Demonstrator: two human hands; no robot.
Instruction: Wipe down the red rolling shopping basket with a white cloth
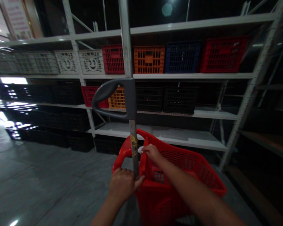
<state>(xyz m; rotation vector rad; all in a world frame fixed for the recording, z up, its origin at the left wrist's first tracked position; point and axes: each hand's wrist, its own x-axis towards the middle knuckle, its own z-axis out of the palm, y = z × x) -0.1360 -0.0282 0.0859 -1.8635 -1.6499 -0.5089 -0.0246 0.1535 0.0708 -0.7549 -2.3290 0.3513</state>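
A red plastic shopping basket [198,171] with a tall pull handle stands on the floor just in front of me. My left hand [122,183] is closed around the handle's metal pole [134,147] near its base. The grey loop grip [113,95] rises above it. My right hand [151,152] pinches a small white piece [141,149], paper or cloth, and holds it against the pole at the basket's rim.
White metal shelving [190,76] runs across the view ahead. It carries red, orange, blue, white and black plastic crates [149,59]. Black crates [47,135] are stacked on the grey floor at the left. More racking [268,141] stands at the right.
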